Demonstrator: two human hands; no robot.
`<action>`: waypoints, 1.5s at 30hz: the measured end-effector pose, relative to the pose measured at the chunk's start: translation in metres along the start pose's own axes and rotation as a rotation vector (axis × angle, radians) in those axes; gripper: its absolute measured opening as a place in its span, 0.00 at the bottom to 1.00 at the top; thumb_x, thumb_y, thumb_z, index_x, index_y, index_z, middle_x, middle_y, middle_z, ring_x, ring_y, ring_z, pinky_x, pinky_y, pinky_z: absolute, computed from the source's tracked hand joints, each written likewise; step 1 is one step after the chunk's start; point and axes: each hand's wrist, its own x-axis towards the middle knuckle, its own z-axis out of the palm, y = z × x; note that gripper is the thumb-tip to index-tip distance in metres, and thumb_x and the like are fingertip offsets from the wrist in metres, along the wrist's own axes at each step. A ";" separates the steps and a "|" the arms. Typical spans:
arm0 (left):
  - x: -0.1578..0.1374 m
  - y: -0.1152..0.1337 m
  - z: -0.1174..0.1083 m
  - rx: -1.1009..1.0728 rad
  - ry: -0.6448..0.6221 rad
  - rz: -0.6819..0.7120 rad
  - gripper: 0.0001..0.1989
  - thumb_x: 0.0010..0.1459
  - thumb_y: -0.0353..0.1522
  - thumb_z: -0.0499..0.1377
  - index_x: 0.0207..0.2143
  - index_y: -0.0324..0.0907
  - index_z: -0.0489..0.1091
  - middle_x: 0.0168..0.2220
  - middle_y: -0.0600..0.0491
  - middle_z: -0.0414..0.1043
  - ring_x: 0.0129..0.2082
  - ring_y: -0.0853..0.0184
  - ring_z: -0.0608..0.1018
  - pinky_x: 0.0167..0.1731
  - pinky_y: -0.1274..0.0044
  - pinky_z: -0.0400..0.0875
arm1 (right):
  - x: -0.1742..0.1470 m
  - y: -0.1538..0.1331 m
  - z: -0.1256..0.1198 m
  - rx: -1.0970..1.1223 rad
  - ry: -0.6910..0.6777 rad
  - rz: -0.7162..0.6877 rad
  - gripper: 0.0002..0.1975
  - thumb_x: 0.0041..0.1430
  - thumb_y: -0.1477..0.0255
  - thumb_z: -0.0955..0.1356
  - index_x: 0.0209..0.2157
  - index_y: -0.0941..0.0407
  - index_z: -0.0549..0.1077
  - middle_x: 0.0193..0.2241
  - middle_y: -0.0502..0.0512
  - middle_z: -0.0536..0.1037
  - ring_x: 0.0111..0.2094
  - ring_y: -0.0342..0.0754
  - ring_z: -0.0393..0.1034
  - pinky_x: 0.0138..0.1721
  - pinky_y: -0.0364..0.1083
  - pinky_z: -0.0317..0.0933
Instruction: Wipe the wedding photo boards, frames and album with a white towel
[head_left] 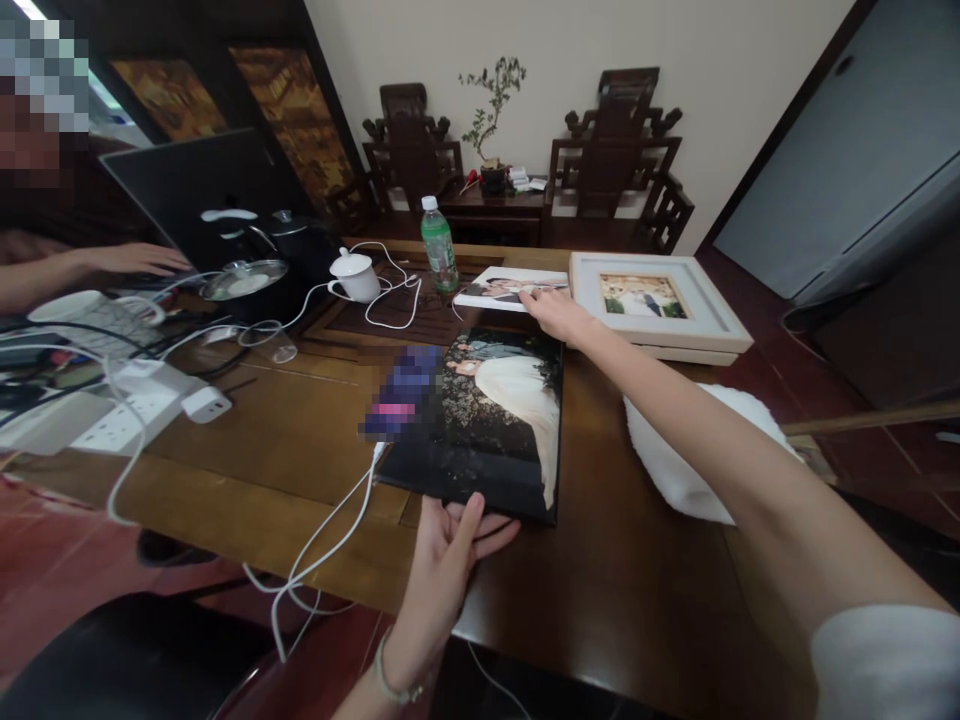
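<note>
My left hand (469, 535) grips the near edge of a dark wedding photo album (502, 420), thumb on top and fingers underneath. The album's cover shows a figure in a long white dress. Farther off, my right hand (555, 312) reaches over a smaller white-edged photo album (514, 285), its fingers resting at that album's right part; how firmly they hold is hidden. Beside the right hand lies a white box with a framed photo (646, 295). A phone (401, 390) with a blurred screen and a white cable touches the dark album's left side.
A green-labelled bottle (439, 245), a white lidded cup (354, 275) and a glass-lidded pot (251, 290) stand on the wooden table. Cables and a power strip (127, 410) spread over its left side. A co-worker's hand (139, 260) is by a laptop (217, 200). A white fluffy cushion (682, 455) lies right.
</note>
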 end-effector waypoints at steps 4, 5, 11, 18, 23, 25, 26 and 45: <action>0.013 0.014 0.007 -0.017 -0.083 0.033 0.24 0.54 0.36 0.69 0.46 0.44 0.59 0.34 0.57 0.77 0.36 0.61 0.84 0.46 0.60 0.79 | -0.001 -0.005 0.000 0.000 0.038 0.025 0.29 0.58 0.87 0.53 0.61 0.69 0.58 0.50 0.76 0.73 0.49 0.63 0.69 0.43 0.54 0.61; 0.018 0.017 0.010 -0.025 -0.092 0.035 0.24 0.54 0.36 0.70 0.45 0.44 0.59 0.34 0.57 0.77 0.37 0.61 0.84 0.47 0.60 0.78 | -0.002 -0.006 0.001 0.001 0.048 0.031 0.29 0.59 0.87 0.53 0.61 0.69 0.58 0.50 0.76 0.73 0.49 0.63 0.69 0.43 0.54 0.61; 0.053 0.028 0.031 -0.009 -0.074 0.025 0.20 0.54 0.31 0.70 0.40 0.41 0.60 0.27 0.59 0.73 0.36 0.59 0.85 0.51 0.59 0.75 | -0.009 -0.008 0.000 0.014 0.118 0.079 0.27 0.59 0.86 0.53 0.59 0.68 0.60 0.51 0.76 0.72 0.52 0.63 0.66 0.45 0.55 0.59; 0.100 0.033 0.056 0.063 0.008 -0.046 0.07 0.65 0.25 0.58 0.42 0.37 0.59 0.33 0.45 0.77 0.30 0.57 0.85 0.48 0.58 0.77 | -0.013 -0.007 -0.012 0.019 0.179 0.114 0.27 0.60 0.86 0.53 0.60 0.69 0.59 0.53 0.76 0.70 0.53 0.64 0.63 0.46 0.55 0.58; 0.137 0.029 0.076 -0.023 0.047 -0.096 0.10 0.66 0.24 0.57 0.47 0.32 0.58 0.45 0.31 0.74 0.35 0.55 0.85 0.45 0.66 0.80 | -0.019 -0.017 -0.016 0.010 0.181 0.080 0.26 0.61 0.85 0.52 0.60 0.68 0.60 0.53 0.77 0.70 0.53 0.64 0.63 0.47 0.56 0.58; 0.153 0.028 0.083 -0.027 0.056 -0.124 0.11 0.66 0.24 0.56 0.49 0.29 0.58 0.48 0.28 0.72 0.38 0.53 0.84 0.44 0.68 0.81 | -0.022 -0.024 -0.014 0.005 0.178 0.068 0.26 0.62 0.84 0.52 0.60 0.69 0.60 0.53 0.77 0.70 0.53 0.63 0.63 0.48 0.56 0.58; 0.162 0.028 0.087 -0.027 0.058 -0.129 0.12 0.66 0.24 0.55 0.50 0.28 0.59 0.49 0.27 0.71 0.39 0.53 0.84 0.43 0.69 0.81 | -0.024 -0.027 -0.013 0.002 0.176 0.063 0.26 0.62 0.84 0.51 0.61 0.69 0.59 0.53 0.77 0.70 0.53 0.63 0.63 0.49 0.57 0.58; 0.229 0.057 0.096 -0.120 -0.132 -0.398 0.26 0.67 0.40 0.54 0.57 0.28 0.63 0.49 0.30 0.73 0.50 0.51 0.79 0.47 0.66 0.77 | -0.025 -0.043 -0.014 0.125 -0.049 0.087 0.26 0.62 0.79 0.60 0.62 0.69 0.61 0.54 0.77 0.71 0.54 0.64 0.66 0.49 0.55 0.61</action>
